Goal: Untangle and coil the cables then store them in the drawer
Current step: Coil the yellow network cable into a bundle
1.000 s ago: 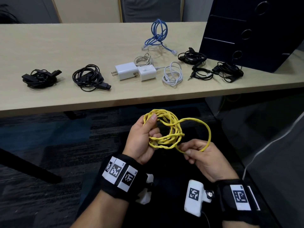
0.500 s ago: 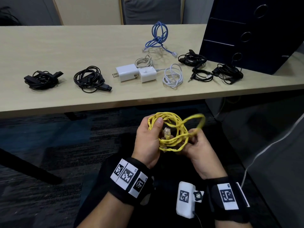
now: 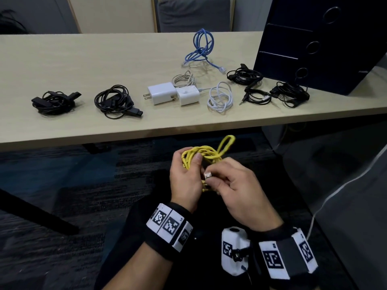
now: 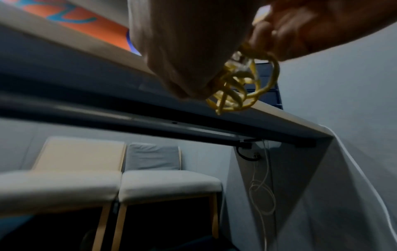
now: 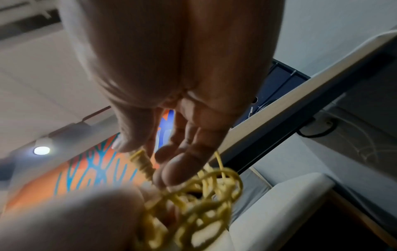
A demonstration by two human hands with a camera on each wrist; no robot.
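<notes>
A coiled yellow cable (image 3: 206,152) hangs in front of me below the table edge. My left hand (image 3: 186,176) grips the bundle with its thumb over the strands. My right hand (image 3: 232,185) pinches the cable's clear plug end (image 3: 207,175) against the coil. One loop (image 3: 227,143) sticks up at the back. The left wrist view shows the yellow cable (image 4: 238,88) under my left hand (image 4: 189,51). In the right wrist view the yellow cable (image 5: 193,200) is blurred below my right hand (image 5: 171,84). The dark drawer unit (image 3: 326,42) stands at the table's right end.
On the light wood table (image 3: 83,65) lie two black cable bundles (image 3: 54,101) (image 3: 115,101) at left, white chargers (image 3: 161,93) and a white cable (image 3: 221,97) in the middle, a blue cable (image 3: 201,47) behind, and more black cables (image 3: 289,94) by the drawers.
The wide loose loop on the right has shrunk to a small one sticking up. My right hand has moved in over the coil and now pinches the plug end.
</notes>
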